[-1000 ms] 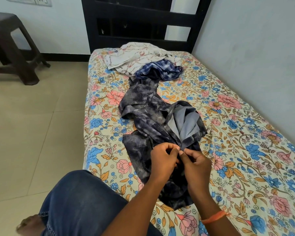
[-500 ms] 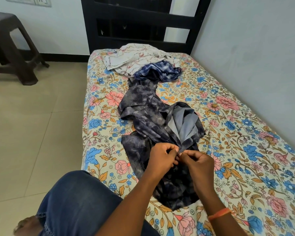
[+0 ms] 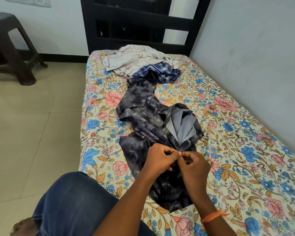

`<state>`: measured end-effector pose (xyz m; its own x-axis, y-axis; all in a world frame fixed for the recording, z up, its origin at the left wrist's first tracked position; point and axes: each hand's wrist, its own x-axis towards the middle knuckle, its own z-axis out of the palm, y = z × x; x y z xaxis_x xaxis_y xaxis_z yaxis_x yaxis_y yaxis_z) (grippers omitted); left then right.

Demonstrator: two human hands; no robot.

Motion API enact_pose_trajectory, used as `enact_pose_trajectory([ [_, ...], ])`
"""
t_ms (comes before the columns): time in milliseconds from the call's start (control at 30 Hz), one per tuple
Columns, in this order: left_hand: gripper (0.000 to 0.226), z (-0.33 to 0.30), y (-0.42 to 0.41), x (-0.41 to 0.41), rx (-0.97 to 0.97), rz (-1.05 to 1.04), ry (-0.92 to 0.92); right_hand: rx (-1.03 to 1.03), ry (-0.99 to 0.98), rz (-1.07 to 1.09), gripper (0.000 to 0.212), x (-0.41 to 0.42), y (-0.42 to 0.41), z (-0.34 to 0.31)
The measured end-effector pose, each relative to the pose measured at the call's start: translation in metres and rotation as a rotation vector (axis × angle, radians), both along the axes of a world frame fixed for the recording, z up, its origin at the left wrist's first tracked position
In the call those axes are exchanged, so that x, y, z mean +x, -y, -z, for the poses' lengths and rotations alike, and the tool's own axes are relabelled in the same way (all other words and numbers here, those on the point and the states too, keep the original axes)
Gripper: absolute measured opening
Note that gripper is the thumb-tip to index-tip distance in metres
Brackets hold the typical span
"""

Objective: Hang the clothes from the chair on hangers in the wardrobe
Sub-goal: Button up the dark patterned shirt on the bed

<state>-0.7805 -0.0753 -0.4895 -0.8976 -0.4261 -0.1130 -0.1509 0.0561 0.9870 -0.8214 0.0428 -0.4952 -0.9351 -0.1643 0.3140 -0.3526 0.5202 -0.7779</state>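
Floral bedding (image 3: 245,150) covers a bed set against a pale wall, with a dark headboard (image 3: 136,23) at the far end and a brown stool (image 3: 10,48) on the tiled floor. On it a dark shirt (image 3: 143,120) lies lengthwise, a blue checked shirt (image 3: 158,74) and a white garment (image 3: 131,60) beyond it. Left hand (image 3: 160,159) and right hand (image 3: 194,166) meet fingertip to fingertip, each pinching the dark shirt's front edge near its grey lining. An orange wristband (image 3: 213,215) circles the right wrist.

Bare bedspread (image 3: 245,150) right of shirt (image 3: 143,120)
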Motion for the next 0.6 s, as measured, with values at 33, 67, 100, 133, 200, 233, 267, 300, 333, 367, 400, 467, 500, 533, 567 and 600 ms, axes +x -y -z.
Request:
enact_pose_trajectory([
  [33,0.009,0.001,0.001,-0.001,-0.003,0.004,0.01,0.019,-0.022,-0.014,0.007,0.0,-0.001,0.002],
  [67,0.011,0.002,0.001,-0.001,-0.013,0.004,0.02,0.039,-0.044,-0.029,0.007,0.0,-0.001,0.005],
  [100,0.014,0.003,0.002,-0.002,-0.031,0.0,0.027,0.049,-0.057,-0.042,0.006,0.0,-0.002,0.006],
  [133,0.018,0.004,0.002,-0.002,-0.053,-0.007,0.03,0.043,-0.055,-0.052,0.006,0.0,-0.002,0.007],
  [200,0.024,0.006,0.0,-0.003,-0.092,-0.019,0.028,-0.014,-0.021,-0.052,0.008,0.001,-0.002,0.007],
  [233,0.025,0.007,-0.001,-0.003,-0.108,-0.024,0.03,-0.051,0.01,-0.045,0.009,0.002,-0.001,0.007],
  [267,0.026,0.008,-0.002,-0.003,-0.122,-0.03,0.032,-0.089,0.057,-0.038,0.009,0.002,-0.001,0.007],
  [300,0.026,0.008,-0.003,-0.003,-0.13,-0.035,0.031,-0.13,0.122,-0.034,0.007,0.001,-0.001,0.007],
  [333,0.026,0.009,-0.004,-0.004,-0.129,-0.04,0.032,-0.183,0.202,-0.04,0.004,0.0,-0.001,0.007],
  [367,0.025,0.01,-0.004,-0.005,-0.12,-0.048,0.036,-0.254,0.295,-0.055,0.003,-0.001,-0.001,0.006],
  [400,0.024,0.009,-0.004,-0.006,-0.106,-0.056,0.041,-0.351,0.391,-0.076,0.007,-0.003,-0.001,0.005],
  [467,0.023,0.01,-0.004,-0.006,-0.096,-0.069,0.046,-0.542,0.549,-0.114,0.018,-0.005,-0.002,0.002],
  [500,0.023,0.01,-0.005,-0.006,-0.1,-0.066,0.046,-0.586,0.585,-0.123,0.024,-0.007,-0.003,0.002],
  [533,0.022,0.01,-0.006,-0.006,-0.109,-0.057,0.049,-0.598,0.597,-0.13,0.026,-0.008,-0.004,0.003],
  [567,0.021,0.01,-0.007,-0.005,-0.115,-0.047,0.055,-0.595,0.598,-0.137,0.025,-0.009,-0.005,0.004],
  [600,0.02,0.01,-0.008,-0.005,-0.111,-0.039,0.063,-0.589,0.598,-0.144,0.022,-0.01,-0.006,0.006],
])
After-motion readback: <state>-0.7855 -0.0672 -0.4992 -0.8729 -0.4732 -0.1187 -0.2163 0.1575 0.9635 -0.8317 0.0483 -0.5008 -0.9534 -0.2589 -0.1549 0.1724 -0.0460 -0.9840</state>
